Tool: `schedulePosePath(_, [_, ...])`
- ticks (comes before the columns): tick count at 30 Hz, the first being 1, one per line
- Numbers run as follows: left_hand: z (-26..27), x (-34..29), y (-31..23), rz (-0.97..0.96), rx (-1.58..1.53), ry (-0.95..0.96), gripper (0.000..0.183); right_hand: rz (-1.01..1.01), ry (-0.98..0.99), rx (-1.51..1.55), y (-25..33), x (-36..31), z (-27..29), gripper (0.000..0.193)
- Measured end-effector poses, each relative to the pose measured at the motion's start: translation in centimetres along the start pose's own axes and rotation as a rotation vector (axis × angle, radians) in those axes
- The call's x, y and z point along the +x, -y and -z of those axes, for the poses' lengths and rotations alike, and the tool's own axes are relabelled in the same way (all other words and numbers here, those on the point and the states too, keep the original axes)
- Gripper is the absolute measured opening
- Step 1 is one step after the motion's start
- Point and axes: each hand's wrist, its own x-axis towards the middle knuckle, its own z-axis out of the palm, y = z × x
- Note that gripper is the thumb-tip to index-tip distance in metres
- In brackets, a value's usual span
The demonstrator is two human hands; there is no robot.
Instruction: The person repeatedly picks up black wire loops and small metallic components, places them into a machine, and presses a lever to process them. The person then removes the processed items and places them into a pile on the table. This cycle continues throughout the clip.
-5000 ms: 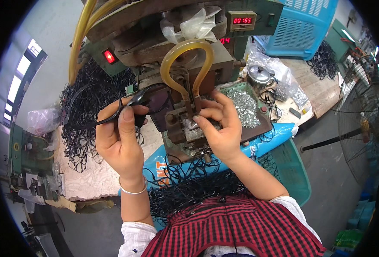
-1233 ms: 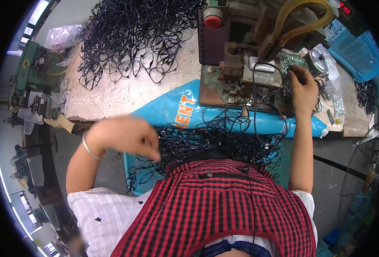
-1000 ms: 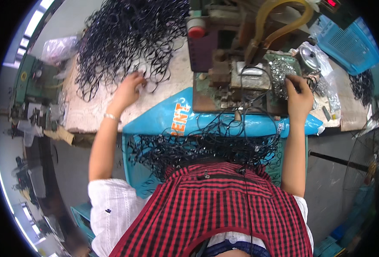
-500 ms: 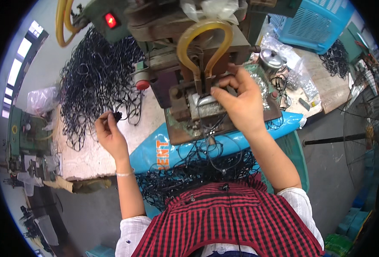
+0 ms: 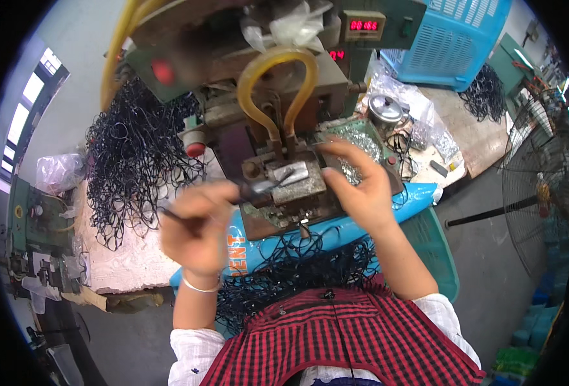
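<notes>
Left hand (image 5: 201,228) has swung from the ten-o'clock pile (image 5: 127,151) to the press (image 5: 326,87), pinching a black strap (image 5: 255,191) at eight o'clock of the metal plate (image 5: 299,171); right hand (image 5: 365,196), at three, grip parted, contents unclear. Strap seems unfinished; pile probably waiting, six-o'clock heap (image 5: 297,273) perhaps done.

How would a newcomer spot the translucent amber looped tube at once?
Start at the big green and brown metal machine, top centre. On its front, above the grey metal block between the left hand and the right hand, stands the translucent amber tube. Unlike the amber tubing at upper left, it forms a horseshoe.
</notes>
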Motion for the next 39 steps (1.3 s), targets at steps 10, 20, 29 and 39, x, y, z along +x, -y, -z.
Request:
schedulePosePath(10, [-2.0, -1.5, 1.8, -0.548, 0.402, 0.496, 0.02, 0.099, -0.18, -0.609, -8.7, 1.4, 4.0, 0.012])
schedulePosePath(20, [-1.8, -3.7, 1.7, -0.403, 0.364, 0.435, 0.022, 0.185, -0.192, -0.702, -9.3, 1.1, 2.5, 0.009])
schedulePosePath(29, [7.8, -3.0, 1.5, 0.147, 1.06, -0.159, 0.015, -0.018, -0.246, -0.306, -8.9, 0.2, 2.8, 0.011])
schedulePosePath(39, [16.8, -14.9, 17.0, 0.848, 1.251, 0.101, 0.039, -0.147, -0.298, -0.287, -8.6, -1.0, 2.9, 0.013])
